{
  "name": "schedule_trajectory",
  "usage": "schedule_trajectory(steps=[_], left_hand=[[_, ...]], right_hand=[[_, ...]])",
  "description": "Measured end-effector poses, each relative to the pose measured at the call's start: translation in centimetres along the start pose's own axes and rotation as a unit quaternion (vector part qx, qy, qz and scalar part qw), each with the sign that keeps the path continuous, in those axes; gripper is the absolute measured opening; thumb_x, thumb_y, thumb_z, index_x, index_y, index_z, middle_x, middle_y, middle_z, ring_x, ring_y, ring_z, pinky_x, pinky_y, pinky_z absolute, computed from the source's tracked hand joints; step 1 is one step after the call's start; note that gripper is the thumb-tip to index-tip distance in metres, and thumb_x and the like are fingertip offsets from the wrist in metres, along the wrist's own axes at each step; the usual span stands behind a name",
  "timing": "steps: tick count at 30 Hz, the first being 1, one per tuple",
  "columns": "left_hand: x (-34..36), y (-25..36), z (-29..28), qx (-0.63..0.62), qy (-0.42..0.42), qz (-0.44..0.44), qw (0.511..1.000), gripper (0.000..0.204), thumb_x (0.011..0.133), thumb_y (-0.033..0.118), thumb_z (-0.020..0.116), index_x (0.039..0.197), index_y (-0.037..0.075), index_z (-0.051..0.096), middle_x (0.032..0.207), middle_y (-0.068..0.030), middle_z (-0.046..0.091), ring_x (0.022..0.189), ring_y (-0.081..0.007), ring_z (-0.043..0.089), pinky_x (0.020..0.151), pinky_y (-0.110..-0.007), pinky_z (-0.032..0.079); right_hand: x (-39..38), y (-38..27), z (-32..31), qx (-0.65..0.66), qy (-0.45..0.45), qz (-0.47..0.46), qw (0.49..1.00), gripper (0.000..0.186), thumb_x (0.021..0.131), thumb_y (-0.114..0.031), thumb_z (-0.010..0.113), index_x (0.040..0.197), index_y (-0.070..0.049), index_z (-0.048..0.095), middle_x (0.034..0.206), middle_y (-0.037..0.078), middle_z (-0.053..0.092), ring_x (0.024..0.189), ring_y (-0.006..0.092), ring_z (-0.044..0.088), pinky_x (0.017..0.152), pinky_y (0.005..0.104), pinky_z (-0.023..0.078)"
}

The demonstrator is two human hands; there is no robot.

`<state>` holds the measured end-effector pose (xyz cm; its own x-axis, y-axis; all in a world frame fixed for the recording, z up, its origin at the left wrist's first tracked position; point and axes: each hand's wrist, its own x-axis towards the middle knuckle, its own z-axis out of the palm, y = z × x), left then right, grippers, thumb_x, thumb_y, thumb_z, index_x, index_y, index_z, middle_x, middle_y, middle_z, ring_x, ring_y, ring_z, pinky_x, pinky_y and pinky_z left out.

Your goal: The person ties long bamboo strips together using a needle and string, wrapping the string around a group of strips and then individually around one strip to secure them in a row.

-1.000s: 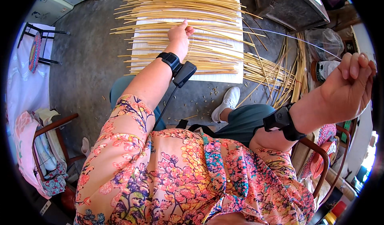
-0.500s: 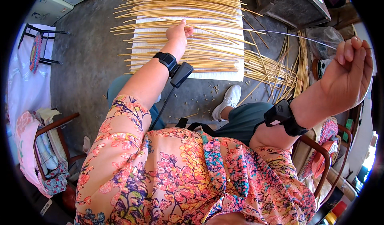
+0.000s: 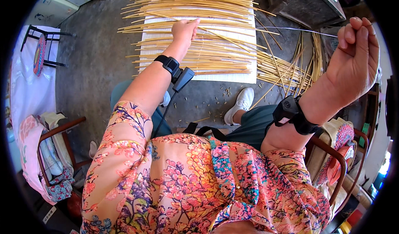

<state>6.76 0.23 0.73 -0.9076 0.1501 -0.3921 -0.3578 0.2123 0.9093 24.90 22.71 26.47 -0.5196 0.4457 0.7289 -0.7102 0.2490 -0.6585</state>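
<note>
Long, thin yellow reed stalks (image 3: 224, 63) lie in spaced rows across a white mat (image 3: 245, 77) on the floor. Over the middle rows, my left hand (image 3: 183, 31) is closed, thumb and fingertips pressed together beside a slanting stalk. What they pinch is too small to make out. A fine thread hangs down just below this hand. My right hand (image 3: 353, 63) is raised far out to the right, its fingers closed on a thin white string (image 3: 299, 29). The string runs left from it to the stalks, where its far end is lost among them.
More stalks (image 3: 286, 74) lie heaped on the floor right of the mat, short cut bits scattered nearby. A dark cabinet (image 3: 305, 5) stands at the far right. Wooden armchairs flank me, one (image 3: 62, 130) on the left draped with cloth. A stool (image 3: 39, 55) lies farther left.
My right hand has shifted up and slightly left, and the white string now hangs slacker in a shallow curve. My left hand stays nearly in place over the stalks.
</note>
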Motion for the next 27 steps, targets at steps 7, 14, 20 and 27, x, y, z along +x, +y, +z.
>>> schedule_trajectory(steps=[7, 14, 20, 27], left_hand=[[1.8, -2.5, 0.7, 0.475, 0.015, 0.449, 0.757, 0.011, 0.075, 0.011, 0.064, 0.079, 0.02, 0.07, 0.088, -0.0013, 0.062, 0.089, -0.0249, 0.052, 0.075, -0.038, 0.045], [2.1, -2.4, 0.8, 0.529, -0.014, 0.423, 0.735, 0.011, 0.072, 0.012, 0.067, 0.077, 0.021, 0.071, 0.086, 0.0003, 0.061, 0.092, -0.0242, 0.049, 0.08, -0.039, 0.04], [2.8, -2.7, 0.4, 0.505, 0.004, 0.437, 0.744, 0.007, 0.072, 0.014, 0.067, 0.075, 0.019, 0.071, 0.083, -0.0002, 0.063, 0.091, -0.025, 0.05, 0.08, -0.039, 0.04], [3.3, -3.0, 0.2, 0.496, -0.001, 0.44, 0.749, 0.006, 0.072, 0.017, 0.068, 0.074, 0.02, 0.072, 0.084, -0.0012, 0.066, 0.086, -0.0247, 0.051, 0.072, -0.038, 0.044]], right_hand=[[-0.4, -0.6, 1.4, 0.029, 0.013, -0.018, 0.999, 0.018, 0.09, -0.003, 0.05, 0.101, 0.009, 0.058, 0.09, 0.02, 0.063, 0.065, 0.0157, 0.05, 0.057, 0.0235, 0.038], [-0.1, -1.7, 0.2, 0.049, -0.011, -0.033, 0.998, 0.018, 0.09, -0.003, 0.048, 0.099, 0.01, 0.057, 0.09, 0.022, 0.062, 0.065, 0.0158, 0.048, 0.056, 0.0248, 0.036], [0.4, -2.5, -0.6, 0.064, 0.007, -0.038, 0.997, 0.019, 0.089, -0.001, 0.047, 0.091, 0.014, 0.058, 0.085, 0.021, 0.06, 0.065, 0.0161, 0.044, 0.055, 0.0252, 0.032], [0.4, -3.6, -1.1, 0.085, 0.039, -0.035, 0.995, 0.017, 0.085, 0.004, 0.046, 0.084, 0.017, 0.058, 0.075, 0.018, 0.056, 0.062, 0.0155, 0.041, 0.053, 0.0257, 0.03]])
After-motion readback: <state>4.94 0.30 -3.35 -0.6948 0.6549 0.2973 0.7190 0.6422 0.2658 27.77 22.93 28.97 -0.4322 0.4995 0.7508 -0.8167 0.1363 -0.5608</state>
